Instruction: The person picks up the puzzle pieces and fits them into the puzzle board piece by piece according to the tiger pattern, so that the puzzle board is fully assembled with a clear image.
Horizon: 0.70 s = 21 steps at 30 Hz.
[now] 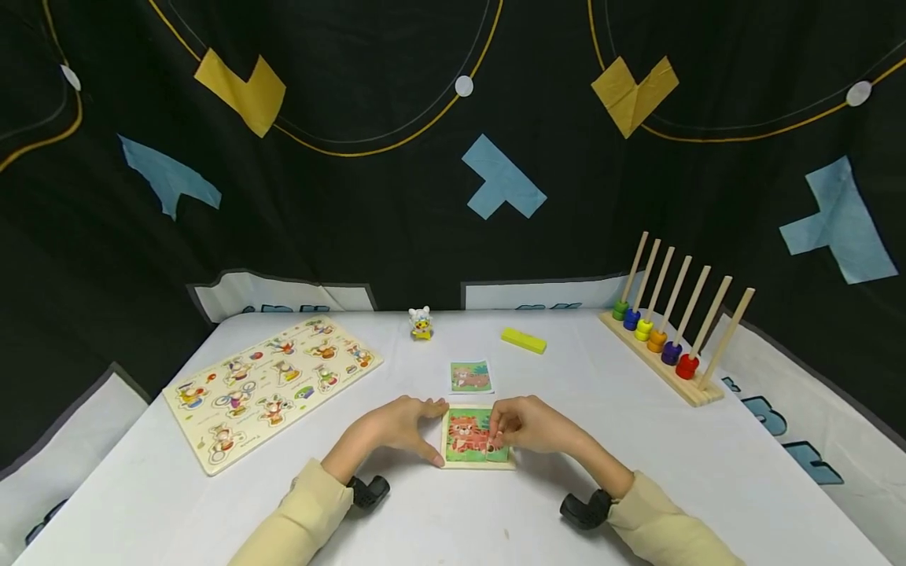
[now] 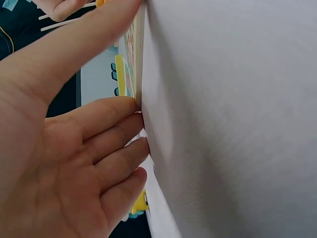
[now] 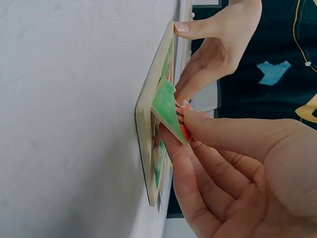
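A small wooden puzzle tray point(image 1: 467, 465) with a tiger picture lies on the white table between the hands. My right hand point(image 1: 527, 424) pinches a puzzle piece point(image 3: 166, 105), green with red and black stripes, between thumb and fingers. In the right wrist view the piece is tilted, its lower edge at the tray and its upper edge raised. My left hand point(image 1: 398, 427) is spread at the tray's left side, its thumb at the near corner and its index fingertip at the far one. Just behind the tray lies a picture card point(image 1: 470, 378) with a similar animal.
A large wooden puzzle board point(image 1: 265, 385) lies at the left. Farther back are a small figurine point(image 1: 421, 323) and a yellow block point(image 1: 524, 340). On the right stands a wooden peg rack point(image 1: 672, 365) with coloured rings and tall pegs. A dark curtain point(image 1: 396, 228) hangs behind the table.
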{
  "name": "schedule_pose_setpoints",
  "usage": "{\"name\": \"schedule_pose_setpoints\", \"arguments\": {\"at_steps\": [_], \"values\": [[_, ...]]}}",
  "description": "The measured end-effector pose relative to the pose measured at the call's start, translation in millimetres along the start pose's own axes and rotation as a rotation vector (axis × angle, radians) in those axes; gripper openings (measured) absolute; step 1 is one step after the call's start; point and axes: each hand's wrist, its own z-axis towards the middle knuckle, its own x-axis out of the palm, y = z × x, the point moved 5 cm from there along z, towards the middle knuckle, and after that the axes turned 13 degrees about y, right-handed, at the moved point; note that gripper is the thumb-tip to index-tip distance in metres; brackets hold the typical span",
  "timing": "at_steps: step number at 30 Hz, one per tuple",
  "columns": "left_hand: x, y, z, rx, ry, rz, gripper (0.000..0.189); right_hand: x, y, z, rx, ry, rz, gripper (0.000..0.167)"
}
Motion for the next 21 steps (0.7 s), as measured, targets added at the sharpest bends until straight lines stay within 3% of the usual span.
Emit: {"name": "schedule_pose_setpoints", "arguments": {"at_steps": [8,21], "values": [[5.0,1.5,0.1,-0.019,0.010,-0.006,0.092,2.6,0.5,-1.3,-0.018,0.012,-0.048,0.009],[0.0,-2.2,-1.2,-0.003,0.005,0.005,0.091,0.3,1.2,1.2,-0.001,-0.025,-0.113,0.011]]}}
